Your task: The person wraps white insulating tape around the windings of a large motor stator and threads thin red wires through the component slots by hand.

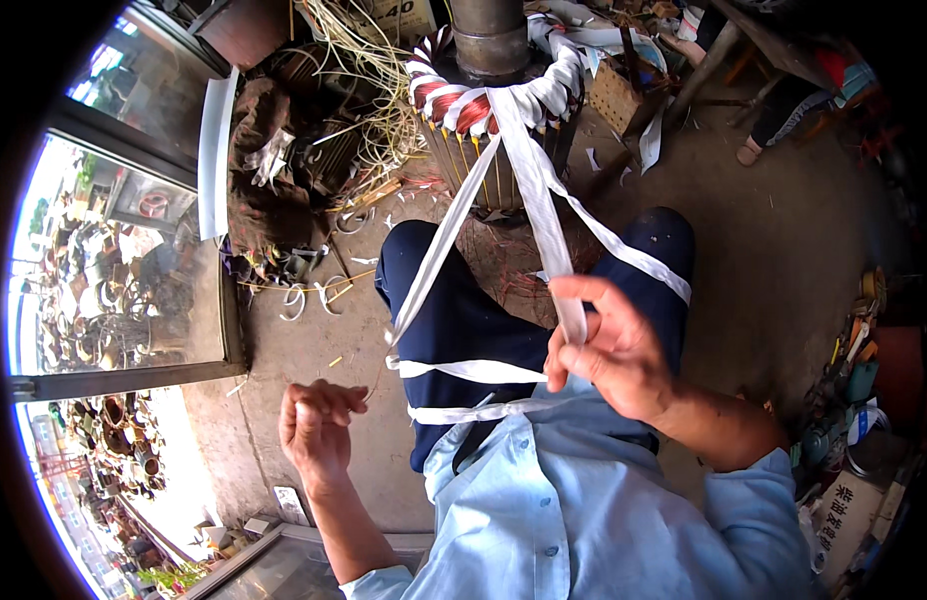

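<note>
In front of my knees stands a motor stator (pixel 524 160) with a ring of copper windings (pixel 454 106) partly wrapped in white cloth tape (pixel 559 82). Long strips of the tape run down from the ring toward me. My right hand (pixel 614 355), raised above my lap, pinches one wide strip (pixel 540 205) between thumb and fingers. Another strip (pixel 449 240) slants down to my left knee, and lengths of it cross my thigh. Apart from the tape, my left hand (pixel 322 425) is up at the left with its fingers curled in; nothing shows in it.
A metal cylinder (pixel 490 40) rises through the stator's middle. Tangled pale cords (pixel 374 70) and dark cloth (pixel 259 190) lie at the left by a glass door (pixel 134 250). Tape scraps litter the floor. Tools crowd the right edge (pixel 864 350). Another person's leg (pixel 784 115) shows at upper right.
</note>
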The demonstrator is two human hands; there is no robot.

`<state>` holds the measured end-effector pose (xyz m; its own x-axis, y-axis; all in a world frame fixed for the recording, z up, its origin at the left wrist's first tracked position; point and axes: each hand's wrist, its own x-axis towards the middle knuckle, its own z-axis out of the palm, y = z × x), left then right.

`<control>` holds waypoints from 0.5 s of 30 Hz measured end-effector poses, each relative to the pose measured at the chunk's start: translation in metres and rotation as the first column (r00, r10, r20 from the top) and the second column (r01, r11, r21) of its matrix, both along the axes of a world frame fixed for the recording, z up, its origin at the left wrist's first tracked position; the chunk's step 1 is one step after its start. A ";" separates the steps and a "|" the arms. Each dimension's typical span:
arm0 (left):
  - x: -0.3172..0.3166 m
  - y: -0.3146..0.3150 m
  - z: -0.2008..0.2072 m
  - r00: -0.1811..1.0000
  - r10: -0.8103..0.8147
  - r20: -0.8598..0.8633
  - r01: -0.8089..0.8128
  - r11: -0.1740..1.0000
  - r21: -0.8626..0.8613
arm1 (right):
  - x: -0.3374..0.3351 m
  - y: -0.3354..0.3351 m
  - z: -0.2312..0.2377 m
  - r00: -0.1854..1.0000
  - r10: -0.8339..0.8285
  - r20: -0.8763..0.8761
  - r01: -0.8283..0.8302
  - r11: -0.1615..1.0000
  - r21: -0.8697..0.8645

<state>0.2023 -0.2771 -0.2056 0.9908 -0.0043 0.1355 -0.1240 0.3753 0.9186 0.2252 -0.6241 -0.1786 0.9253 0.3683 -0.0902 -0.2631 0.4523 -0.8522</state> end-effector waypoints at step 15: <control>-0.049 0.245 -0.035 0.760 0.508 -0.406 -0.574 0.817 -0.051 | 0.033 -0.117 0.072 0.935 0.087 0.344 -0.024 0.982 -0.186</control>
